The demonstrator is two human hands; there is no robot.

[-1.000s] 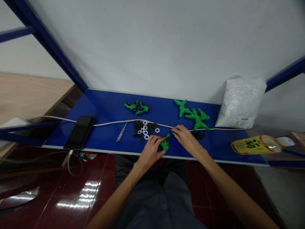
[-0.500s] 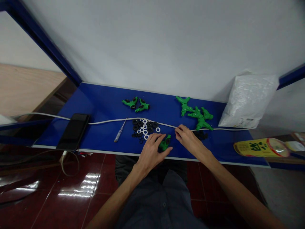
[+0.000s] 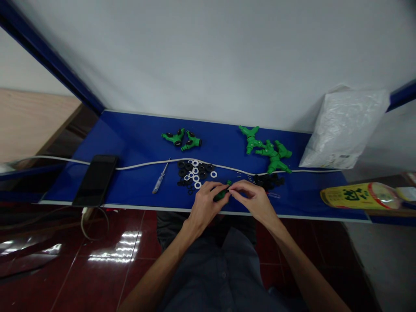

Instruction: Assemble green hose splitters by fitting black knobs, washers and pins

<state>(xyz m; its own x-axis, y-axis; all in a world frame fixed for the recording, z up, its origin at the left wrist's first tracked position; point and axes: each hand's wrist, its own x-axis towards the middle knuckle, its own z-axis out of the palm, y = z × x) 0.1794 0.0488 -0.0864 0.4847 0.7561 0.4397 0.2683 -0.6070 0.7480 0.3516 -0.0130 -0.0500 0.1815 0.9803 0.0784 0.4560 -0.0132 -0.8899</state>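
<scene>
My left hand (image 3: 206, 203) is closed around a green plastic hose splitter (image 3: 222, 193), near the front edge of the blue shelf. Fingers cover much of the splitter. Against it, my right hand (image 3: 248, 197) pinches a tiny screw (image 3: 229, 189) between thumb and forefinger; only a pale glint of it shows. Behind the right hand lie several loose small screws (image 3: 249, 178) and a pile of small black parts (image 3: 268, 181). Black and white ring washers (image 3: 195, 170) are heaped to the left of my hands.
Green splitters with black knobs (image 3: 175, 137) lie at the back left, and more green splitters (image 3: 274, 158) at the back right. A screwdriver (image 3: 159, 182), a phone (image 3: 95, 181), a white cable (image 3: 143, 165), a plastic-wrapped packet (image 3: 344, 130) and a yellow bag (image 3: 354, 196) are also here.
My right hand has moved left from the small screws to the splitter with a screw between its fingertips. My left hand has closed more firmly around the splitter.
</scene>
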